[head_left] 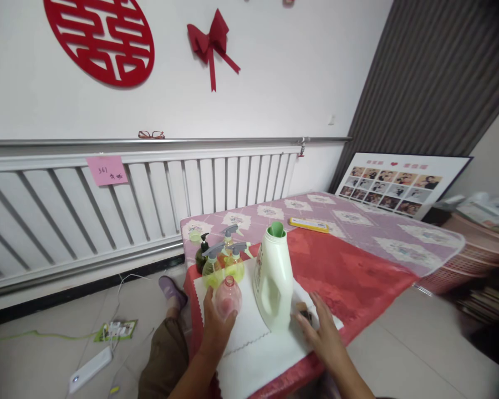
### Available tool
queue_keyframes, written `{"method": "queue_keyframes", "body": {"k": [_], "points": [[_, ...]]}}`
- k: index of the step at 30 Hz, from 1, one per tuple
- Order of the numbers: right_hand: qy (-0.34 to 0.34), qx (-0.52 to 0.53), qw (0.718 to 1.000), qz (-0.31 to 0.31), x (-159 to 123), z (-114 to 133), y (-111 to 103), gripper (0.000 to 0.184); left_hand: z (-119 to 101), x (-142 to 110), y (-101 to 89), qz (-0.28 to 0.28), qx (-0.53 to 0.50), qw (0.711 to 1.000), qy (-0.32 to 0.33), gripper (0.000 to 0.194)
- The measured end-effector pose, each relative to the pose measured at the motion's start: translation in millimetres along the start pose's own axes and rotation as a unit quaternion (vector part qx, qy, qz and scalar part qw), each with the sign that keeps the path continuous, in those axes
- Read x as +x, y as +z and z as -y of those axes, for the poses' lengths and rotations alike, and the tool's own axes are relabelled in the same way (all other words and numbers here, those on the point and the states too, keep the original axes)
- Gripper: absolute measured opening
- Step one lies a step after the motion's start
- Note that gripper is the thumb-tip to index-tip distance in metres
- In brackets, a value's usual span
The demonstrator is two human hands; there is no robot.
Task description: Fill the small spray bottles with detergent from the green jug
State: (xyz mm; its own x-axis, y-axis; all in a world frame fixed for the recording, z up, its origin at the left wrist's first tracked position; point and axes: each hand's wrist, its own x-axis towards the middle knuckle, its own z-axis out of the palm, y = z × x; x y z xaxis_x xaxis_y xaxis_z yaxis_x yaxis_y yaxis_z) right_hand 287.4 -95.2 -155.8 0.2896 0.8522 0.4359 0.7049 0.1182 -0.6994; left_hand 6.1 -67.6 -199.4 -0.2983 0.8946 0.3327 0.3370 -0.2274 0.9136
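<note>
My left hand (216, 327) is wrapped round a small clear pink bottle (228, 297) with no cap, held upright over a white cloth (253, 354). My right hand (322, 331) lies with fingers stretched out on the cloth, touching a small dark object (303, 313) next to a tall white detergent jug (273, 280) with a green spout. Behind the pink bottle stand yellow-green spray bottles (228, 265) and a dark pump bottle (201, 254).
A low table with a red cloth (349, 271) over a pink patterned cover (399, 233) carries a yellow flat case (309, 224). A white radiator (108, 210) lines the wall. A power strip (90, 368) and cables lie on the floor. A photo board (399, 185) and pink basket (461, 260) stand right.
</note>
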Motion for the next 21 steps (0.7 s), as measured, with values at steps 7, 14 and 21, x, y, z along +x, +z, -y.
{"method": "queue_keyframes", "body": {"k": [7, 14, 21], "points": [[0.116, 0.204, 0.971, -0.033, -14.7, 79.1, -19.8, 0.034, -68.4, -8.5, -38.0, 0.056, -0.086, 0.995, 0.020, 0.055], [0.054, 0.227, 0.971, 0.049, -0.4, 159.7, -11.3, 0.043, -168.6, 38.2, -40.8, 0.118, -0.206, 0.971, 0.005, 0.037], [0.113, 0.455, 0.882, 0.048, 41.9, 197.0, -4.3, 0.056, -195.4, 63.7, -14.3, 0.102, -0.224, 0.969, -0.028, 0.056]]}}
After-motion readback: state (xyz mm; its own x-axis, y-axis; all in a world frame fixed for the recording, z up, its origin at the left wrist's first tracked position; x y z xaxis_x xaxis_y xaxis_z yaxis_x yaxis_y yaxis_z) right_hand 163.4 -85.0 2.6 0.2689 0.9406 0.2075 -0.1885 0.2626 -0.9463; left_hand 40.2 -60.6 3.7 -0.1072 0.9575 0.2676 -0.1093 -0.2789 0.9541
